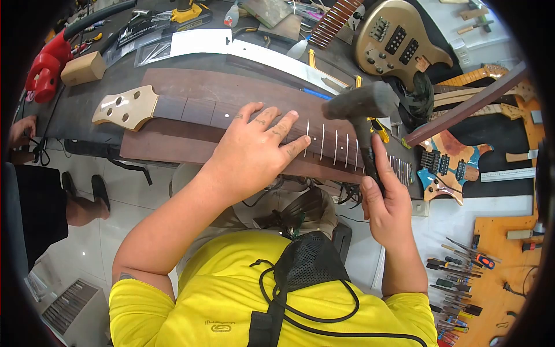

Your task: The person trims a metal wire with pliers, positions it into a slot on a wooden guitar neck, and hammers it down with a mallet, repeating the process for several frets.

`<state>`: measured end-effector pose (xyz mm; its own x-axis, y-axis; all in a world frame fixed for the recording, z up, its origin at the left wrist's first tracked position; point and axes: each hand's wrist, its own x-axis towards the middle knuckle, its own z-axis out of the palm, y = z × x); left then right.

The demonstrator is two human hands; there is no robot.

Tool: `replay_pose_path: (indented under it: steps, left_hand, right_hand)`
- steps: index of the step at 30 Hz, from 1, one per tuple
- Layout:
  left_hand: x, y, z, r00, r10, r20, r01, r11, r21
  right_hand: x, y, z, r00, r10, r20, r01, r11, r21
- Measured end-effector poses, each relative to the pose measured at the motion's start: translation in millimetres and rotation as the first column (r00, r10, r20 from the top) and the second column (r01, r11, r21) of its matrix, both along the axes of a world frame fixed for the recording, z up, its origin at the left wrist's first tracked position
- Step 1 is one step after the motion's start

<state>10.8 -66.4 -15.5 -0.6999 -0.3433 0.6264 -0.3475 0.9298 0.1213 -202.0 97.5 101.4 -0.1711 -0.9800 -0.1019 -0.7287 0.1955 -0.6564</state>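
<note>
A bass guitar neck (196, 111) lies across the bench, its pale headstock (128, 107) with several round holes at the left. My left hand (252, 147) rests on the dark fingerboard with fingers spread, the tips beside a metal fret (307, 139). More frets run along the board to the right, while the slots near the headstock hold no wire. In my right hand (386, 199) is the handle of a black-headed hammer (364, 103). Its head is raised and overlaps the far side of the neck in this view.
A brown board (173, 84) lies under the neck. Behind are a white strip (277, 62), a wooden block (84, 68) and a red clamp-like tool (43, 72). Guitar bodies (399, 40) lie at the right; files and screwdrivers (459, 283) hang lower right. Another person's hand (22, 130) shows at left.
</note>
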Motion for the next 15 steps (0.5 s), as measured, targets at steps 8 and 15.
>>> replay_pose_path:
  steps: [8, 15]
  left_hand:
    - [0.4, -0.8, -1.3, 1.0, -0.009, -0.019, 0.009, 1.0, 0.001]
    - [-3.0, 7.1, 0.0, 0.987, 0.14, -0.076, -0.134, 0.988, 0.083]
  right_hand:
    - [2.4, 1.9, -0.9, 0.993, 0.078, -0.092, -0.076, 0.997, 0.024]
    - [2.4, 3.1, -4.9, 0.975, 0.131, -0.179, -0.142, 0.989, -0.049]
